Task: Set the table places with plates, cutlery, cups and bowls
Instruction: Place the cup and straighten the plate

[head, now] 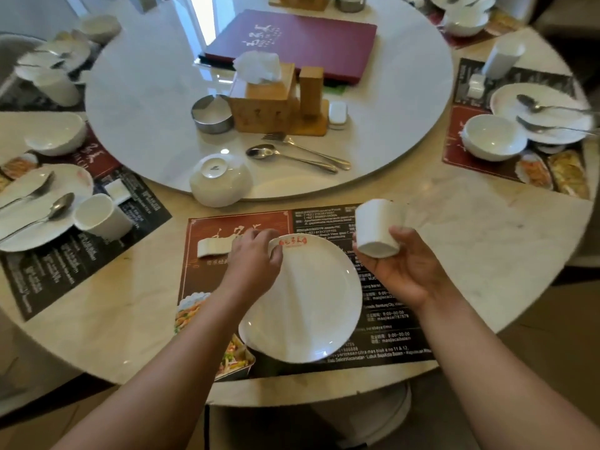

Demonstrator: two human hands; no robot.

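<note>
Your right hand (402, 271) gripped the white cup (378, 232) from below, fingers curled round its wall, holding it in the air above the right part of the placemat (389, 323). The cup was tilted, its long axis running away from you (whether the end facing you was mouth or base, I cannot tell). The bare corner of the mat, beyond the plate (308, 313) and to its right, lay just under that hand, so setting the cup down was probably a short drop and a turn upright.

Your left hand (256, 254) pinched the plate's far rim by the red mark. The plate lay flat on the mat with nothing on it.

The bowl (220, 181) stood upside down, foot ring up, at the near edge of the turntable (146, 92), straight ahead of your left hand, the nearer one. The spoon (285, 157) and fork (305, 149) lay side by side on the turntable, handles pointing right, towards your right hand.
</note>
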